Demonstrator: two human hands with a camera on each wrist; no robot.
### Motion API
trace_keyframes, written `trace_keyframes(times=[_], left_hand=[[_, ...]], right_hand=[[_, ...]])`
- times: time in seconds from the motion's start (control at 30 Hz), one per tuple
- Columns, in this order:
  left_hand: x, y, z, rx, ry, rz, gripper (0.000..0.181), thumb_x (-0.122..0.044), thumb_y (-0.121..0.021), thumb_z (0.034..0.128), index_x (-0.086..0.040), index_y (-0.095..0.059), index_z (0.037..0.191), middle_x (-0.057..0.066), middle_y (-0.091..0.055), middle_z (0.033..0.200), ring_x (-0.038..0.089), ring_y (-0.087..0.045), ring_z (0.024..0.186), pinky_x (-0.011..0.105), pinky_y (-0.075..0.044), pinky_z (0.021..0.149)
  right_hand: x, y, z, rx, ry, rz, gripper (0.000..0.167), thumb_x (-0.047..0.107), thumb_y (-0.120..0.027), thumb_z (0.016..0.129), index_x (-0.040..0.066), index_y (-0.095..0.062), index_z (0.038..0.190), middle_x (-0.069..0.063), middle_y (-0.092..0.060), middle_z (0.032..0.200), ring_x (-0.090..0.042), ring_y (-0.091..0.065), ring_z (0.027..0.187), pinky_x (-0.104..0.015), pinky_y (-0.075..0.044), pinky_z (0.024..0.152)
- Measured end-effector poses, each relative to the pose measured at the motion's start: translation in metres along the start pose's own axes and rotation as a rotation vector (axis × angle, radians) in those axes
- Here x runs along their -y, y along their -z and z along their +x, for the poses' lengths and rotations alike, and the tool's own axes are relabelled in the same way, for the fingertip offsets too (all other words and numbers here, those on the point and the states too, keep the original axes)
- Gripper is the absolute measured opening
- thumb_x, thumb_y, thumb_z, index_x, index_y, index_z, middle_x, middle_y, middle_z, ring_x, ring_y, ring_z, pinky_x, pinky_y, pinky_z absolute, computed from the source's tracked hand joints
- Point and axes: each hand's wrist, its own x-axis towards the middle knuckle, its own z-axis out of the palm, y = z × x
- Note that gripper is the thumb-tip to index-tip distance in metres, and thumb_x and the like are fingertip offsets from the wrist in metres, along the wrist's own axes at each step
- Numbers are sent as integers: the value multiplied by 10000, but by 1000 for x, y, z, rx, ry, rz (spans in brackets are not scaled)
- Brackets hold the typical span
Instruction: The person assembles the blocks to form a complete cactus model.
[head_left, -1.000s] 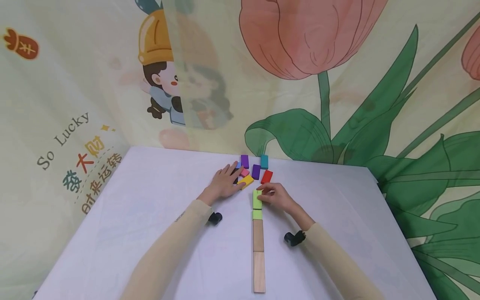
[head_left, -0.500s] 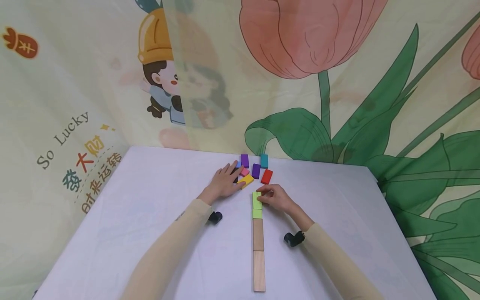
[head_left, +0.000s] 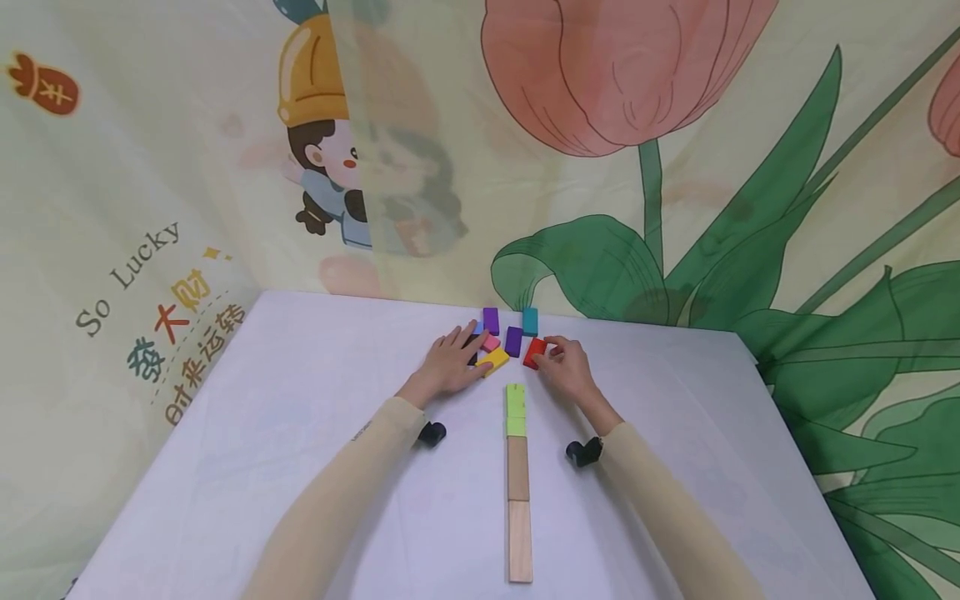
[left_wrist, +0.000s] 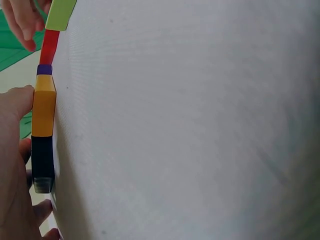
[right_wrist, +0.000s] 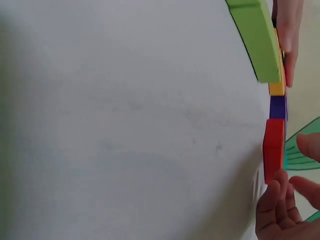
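Note:
My left hand (head_left: 450,364) lies with spread fingers over the left part of a group of coloured wooden blocks. Under or beside its fingers are a yellow block (head_left: 492,362), a pink block (head_left: 491,342), a black block (left_wrist: 42,157) and a partly hidden blue one. My right hand (head_left: 568,367) is at the red block (head_left: 534,353), thumb and forefinger near its top and right side. In the right wrist view the thumb stands apart from the red block, while curled fingertips lie by its near end. A line of light green blocks (head_left: 515,408) and bare wood blocks (head_left: 518,500) runs toward me.
Two purple blocks (head_left: 513,342) and a teal block (head_left: 529,322) lie at the back of the group, near the far edge of the white table (head_left: 300,467). A printed curtain (head_left: 420,167) hangs right behind that edge.
My right hand has let go of the far light green block and moved away to the red block. That green block now sits flush against its neighbour. The left hand has stayed put.

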Motion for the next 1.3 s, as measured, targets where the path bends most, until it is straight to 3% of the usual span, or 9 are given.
trace_keyframes(times=[0.13,0.3,0.53,0.7,0.97,1.3], left_hand=[[-1,0,0,5,-2,0,724,-613,-374,961,-284,-139,1562,39,-52,1659,356,-134,1514,558,-177,1203],[-1,0,-1,2,0,-8,721,-605,-383,961,-281,-150,1561,45,-59,1659,358,-136,1512,558,-177,1203],[0,1,0,-1,2,-3,716,-606,-372,965,-283,-144,1562,40,-54,1659,352,-135,1514,555,-171,1205],[0,1,0,-3,0,-4,716,-600,-385,963,-282,-152,1561,41,-59,1659,355,-133,1513,558,-172,1204],[-1,2,-1,-8,4,3,710,-601,-385,963,-282,-165,1559,37,-70,1658,352,-145,1512,555,-185,1202],[-1,0,-1,-13,2,-3,716,-595,-389,964,-273,-158,1561,35,-69,1658,349,-147,1512,553,-186,1202]], right_hand=[[-4,2,12,63,-73,-34,612,277,-652,907,41,-432,1427,-198,-526,1287,-310,-503,1155,-411,-526,944],[-5,2,18,83,-79,-34,565,276,-676,890,7,-487,1349,-206,-516,1313,-322,-495,1160,-426,-517,964],[-3,0,12,20,8,130,437,171,-703,879,35,-516,1250,-182,-581,1198,-277,-628,967,-328,-581,804],[-2,1,9,93,-10,236,384,153,-697,890,68,-571,1243,-169,-602,1152,-229,-661,881,-234,-569,711],[5,-2,10,250,-18,167,397,181,-713,881,68,-592,1242,-167,-639,1161,-208,-641,910,-245,-571,746],[4,-4,11,269,14,120,388,176,-702,889,45,-606,1242,-153,-650,1105,-180,-620,868,-233,-562,767]])
